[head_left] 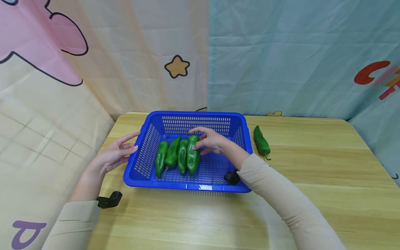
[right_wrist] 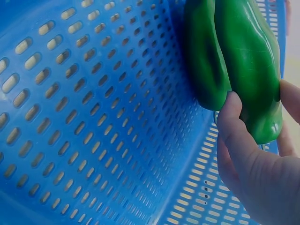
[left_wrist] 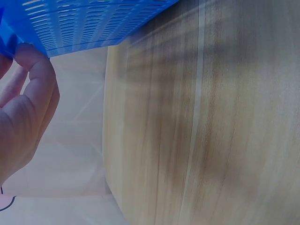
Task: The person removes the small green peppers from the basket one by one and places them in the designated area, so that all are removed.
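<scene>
Head view shows a right hand pinching the rightmost pepper inside a blue basket, set toward the far edge of the tabletop. Thumb and fingers take opposite sides of the pepper's far end, probably because the neighbouring pepper lies close along its left flank and leaves little finger room there. At the basket's left rim, the left hand has its fingers spread and touching, apparently to steady it (how firmly, the pictures cannot tell).

Two more, a leaning pepper and the leftmost pepper, complete a side-by-side row, their lengths running roughly from the near edge toward the far one, perhaps so that they sit flat without rolling onto each other.

Outside, a loose pepper lies just right of the basket, near the tabletop's far edge, the perforated side wall between it and the row. A right sleeve crosses the basket's near right corner, hiding part of the rim, with a black wrist device below the forearm. Behind the far edge hangs a printed curtain.
</scene>
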Demonstrator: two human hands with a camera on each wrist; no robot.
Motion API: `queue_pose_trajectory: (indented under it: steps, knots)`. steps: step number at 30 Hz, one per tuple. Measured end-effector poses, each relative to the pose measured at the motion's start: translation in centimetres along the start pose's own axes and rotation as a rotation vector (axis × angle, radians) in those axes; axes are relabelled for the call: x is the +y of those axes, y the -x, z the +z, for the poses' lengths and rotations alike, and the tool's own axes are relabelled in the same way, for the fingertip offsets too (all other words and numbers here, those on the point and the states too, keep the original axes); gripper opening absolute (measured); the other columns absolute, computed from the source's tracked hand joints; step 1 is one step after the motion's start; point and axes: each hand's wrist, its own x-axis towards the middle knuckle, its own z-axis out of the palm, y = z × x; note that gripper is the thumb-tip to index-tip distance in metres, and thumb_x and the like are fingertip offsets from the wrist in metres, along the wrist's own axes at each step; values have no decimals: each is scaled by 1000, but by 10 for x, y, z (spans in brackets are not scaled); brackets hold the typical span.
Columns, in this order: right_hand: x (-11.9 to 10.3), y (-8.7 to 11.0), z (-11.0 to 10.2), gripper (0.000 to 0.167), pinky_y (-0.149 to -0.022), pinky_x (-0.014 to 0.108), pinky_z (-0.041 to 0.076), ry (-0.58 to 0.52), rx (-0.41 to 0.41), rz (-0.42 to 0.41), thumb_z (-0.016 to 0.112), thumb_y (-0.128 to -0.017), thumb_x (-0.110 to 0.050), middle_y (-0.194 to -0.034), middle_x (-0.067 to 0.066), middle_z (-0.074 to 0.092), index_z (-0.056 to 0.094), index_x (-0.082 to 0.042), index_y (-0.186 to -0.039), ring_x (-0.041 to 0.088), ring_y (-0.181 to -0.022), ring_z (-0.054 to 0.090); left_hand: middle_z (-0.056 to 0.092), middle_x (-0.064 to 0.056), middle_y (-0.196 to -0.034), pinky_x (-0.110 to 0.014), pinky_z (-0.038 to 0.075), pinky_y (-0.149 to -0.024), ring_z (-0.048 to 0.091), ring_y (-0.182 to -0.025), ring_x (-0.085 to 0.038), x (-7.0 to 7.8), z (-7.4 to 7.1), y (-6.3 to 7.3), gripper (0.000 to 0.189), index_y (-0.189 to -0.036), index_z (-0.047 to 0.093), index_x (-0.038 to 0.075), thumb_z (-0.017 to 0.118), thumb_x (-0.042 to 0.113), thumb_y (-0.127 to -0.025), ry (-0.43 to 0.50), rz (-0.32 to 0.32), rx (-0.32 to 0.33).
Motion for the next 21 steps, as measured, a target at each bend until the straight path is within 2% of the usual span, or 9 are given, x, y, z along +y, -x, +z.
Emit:
queue_pose_trajectory:
  steps: [5,11,17,21]
  knots:
    - [-3,3,-1,60,-76,46,54,-32,-17,-14,61,-79,14,-112,21,48,46,-9,-132,31,-94,58,65,-4,-94,-29,56,-73,66,-83,-16,0,0,0,63,-148,21,13,53,5,-94,0,1,3]
    - [-5,5,-3,55,-72,43,55,-58,-15,-34,61,-79,13,-110,20,49,47,-5,-129,30,-93,57,66,-3,-94,-29,56,-73,66,-84,-16,0,1,0,64,-148,20,13,53,6,-94,2,-3,13]
    - [-8,9,-5,57,-66,38,55,-86,-11,-50,60,-79,14,-113,22,51,46,-4,-131,30,-93,58,66,-3,-94,-29,56,-73,66,-84,-16,0,2,0,64,-148,20,12,54,6,-94,-7,0,9]
    - [-13,12,-4,56,-68,39,55,-94,-17,-57,61,-79,14,-116,22,49,47,-5,-131,30,-95,58,66,-3,-94,-29,56,-73,66,-84,-16,0,1,1,63,-148,22,13,54,6,-94,0,1,2]
